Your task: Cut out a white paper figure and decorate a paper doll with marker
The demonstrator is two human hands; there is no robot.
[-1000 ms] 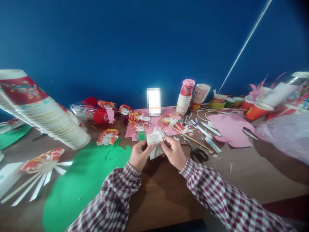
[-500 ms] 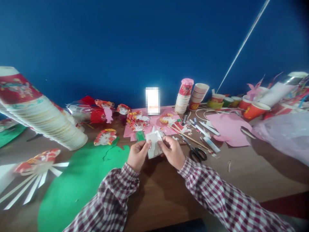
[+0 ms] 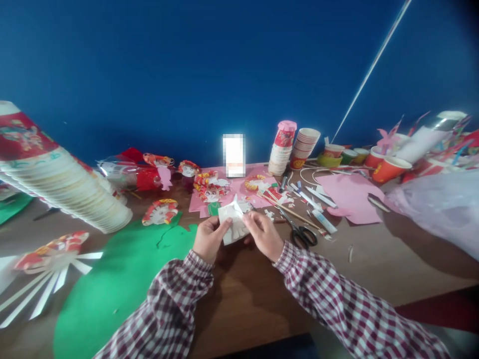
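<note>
Between my hands, just above the table, is a small piece of white paper (image 3: 231, 224) with a raised edge or fold at its top. My left hand (image 3: 210, 235) pinches its left side between thumb and fingers. On the right side, my right hand (image 3: 265, 233) is closed on the paper near that raised corner. Behind the paper lie a green paper cutout (image 3: 213, 208) and a paper face with a red and yellow rim (image 3: 211, 193). Black-handled scissors (image 3: 305, 236) rest to the right of my right hand.
A green sheet (image 3: 123, 279) spreads at the left, near a leaning stack of paper cups (image 3: 75, 184). Two more cup stacks (image 3: 282, 149) stand at the back. Right of centre lie a glue tube (image 3: 324, 221), pink paper (image 3: 350, 194), scraps and a plastic bag (image 3: 441, 204).
The white paper has tilted and shifted slightly left in my hands. My right fingers now pinch nearer its upper corner, where an edge stands up. The whole view has shifted slightly.
</note>
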